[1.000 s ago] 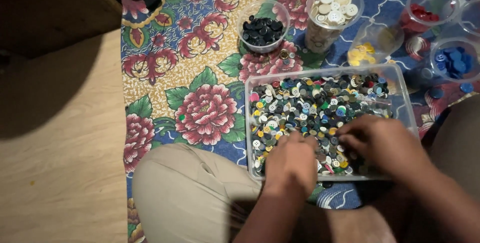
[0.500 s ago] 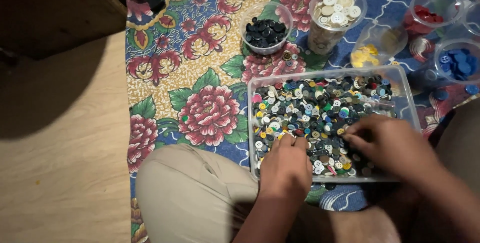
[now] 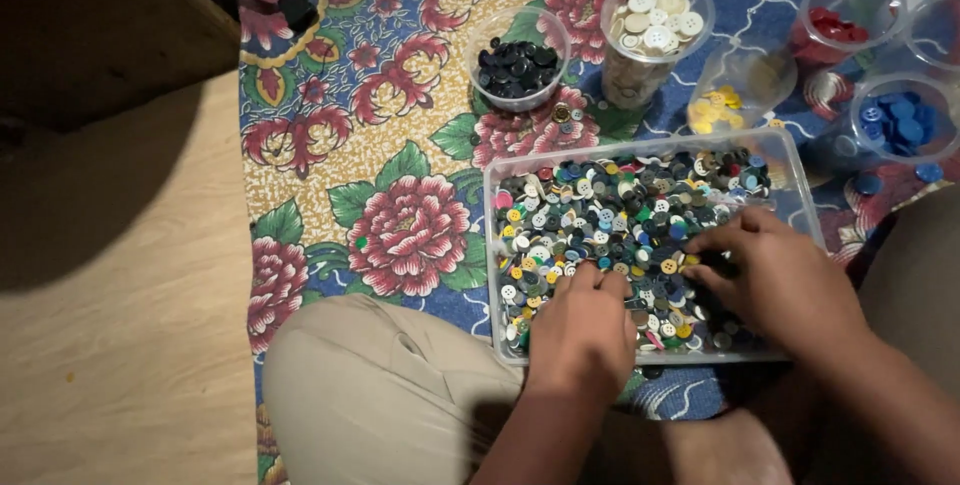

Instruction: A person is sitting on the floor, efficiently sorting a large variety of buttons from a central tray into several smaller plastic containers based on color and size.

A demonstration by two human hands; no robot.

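Observation:
A clear plastic tray (image 3: 792,160) full of mixed coloured buttons (image 3: 610,215) lies on a floral cloth. My left hand (image 3: 582,330) rests palm down on the buttons at the tray's near edge, fingers curled among them. To its right, my right hand (image 3: 775,280) lies over the buttons with its fingertips pinching at dark ones near the middle. Whether either hand holds a button is hidden by the fingers.
Beyond the tray stand clear cups: black buttons (image 3: 517,67), white buttons (image 3: 655,25), yellow buttons (image 3: 722,105), red buttons (image 3: 835,25) and blue buttons (image 3: 900,125). My bent knee in beige trousers (image 3: 380,395) is left of the tray. A dark wooden cabinet (image 3: 100,25) stands at the far left on the wooden floor.
The view has shifted slightly. My left hand has slid a little further onto the buttons, and my right hand's fingers have moved among the dark buttons.

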